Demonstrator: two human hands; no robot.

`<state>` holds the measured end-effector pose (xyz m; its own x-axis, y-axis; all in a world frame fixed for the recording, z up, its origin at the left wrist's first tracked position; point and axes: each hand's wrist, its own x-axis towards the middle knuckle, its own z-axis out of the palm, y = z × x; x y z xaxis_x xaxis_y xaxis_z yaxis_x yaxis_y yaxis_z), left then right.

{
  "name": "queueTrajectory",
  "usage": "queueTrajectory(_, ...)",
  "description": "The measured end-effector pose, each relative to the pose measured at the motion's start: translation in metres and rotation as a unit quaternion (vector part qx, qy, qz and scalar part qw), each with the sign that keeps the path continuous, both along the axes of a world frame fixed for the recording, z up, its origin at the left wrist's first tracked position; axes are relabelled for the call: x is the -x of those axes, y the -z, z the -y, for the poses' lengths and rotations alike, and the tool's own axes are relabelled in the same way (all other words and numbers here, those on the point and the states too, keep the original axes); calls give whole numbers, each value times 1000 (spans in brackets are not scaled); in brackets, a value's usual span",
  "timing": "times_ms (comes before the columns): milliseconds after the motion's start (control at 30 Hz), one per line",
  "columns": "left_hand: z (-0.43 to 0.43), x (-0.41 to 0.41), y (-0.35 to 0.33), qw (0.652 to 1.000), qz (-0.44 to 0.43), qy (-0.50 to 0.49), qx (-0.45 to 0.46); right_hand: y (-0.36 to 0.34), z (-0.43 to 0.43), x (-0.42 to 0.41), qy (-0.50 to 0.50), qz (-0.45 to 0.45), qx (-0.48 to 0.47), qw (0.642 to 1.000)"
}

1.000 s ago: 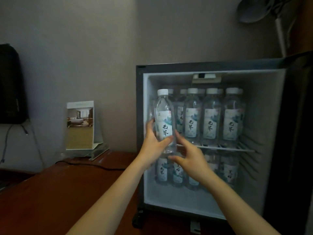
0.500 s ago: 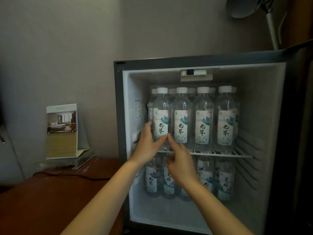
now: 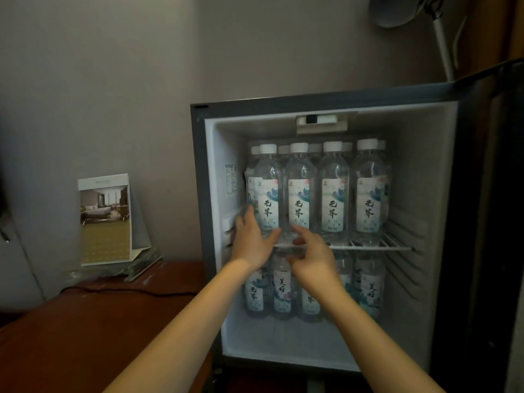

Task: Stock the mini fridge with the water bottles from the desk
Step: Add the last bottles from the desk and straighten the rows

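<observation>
Brochure stand [image 3: 105, 219] near back edge of desk [image 3: 85, 336]. Left hand [image 3: 251, 242] wrapped round leftmost front bottle [image 3: 266, 194], upright at left front corner of wire shelf [image 3: 368, 246] in mini fridge [image 3: 425, 180]. Right hand [image 3: 312, 256] loosely open, gripping nothing, fingertips by base of neighbouring bottle [image 3: 299, 194].

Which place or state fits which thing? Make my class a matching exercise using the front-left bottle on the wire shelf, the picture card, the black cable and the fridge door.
Things
1. front-left bottle
2. picture card
3. black cable
4. fridge door

Places and states
a. lies along the desk
b. swung open, on the right
c. stands upright, left of the mini fridge
d. on the wire shelf, held low down by the left hand

Pairs: 1-d, 2-c, 3-a, 4-b
</observation>
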<state>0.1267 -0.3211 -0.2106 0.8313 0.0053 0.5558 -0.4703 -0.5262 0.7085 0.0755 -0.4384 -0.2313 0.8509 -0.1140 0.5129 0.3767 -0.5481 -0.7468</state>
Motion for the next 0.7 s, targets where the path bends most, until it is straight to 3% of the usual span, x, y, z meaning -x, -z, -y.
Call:
queueTrajectory(133,17,30,5,997,17,-72,36,-11,28,36,19,17,-20,999)
queueTrajectory(433,72,107,33,994,11,64,92,-16,83,137,73,71,-34,994)
queueTrajectory(700,144,204,33,957,110,192,189,-4,149,244,164,249,-41,954)
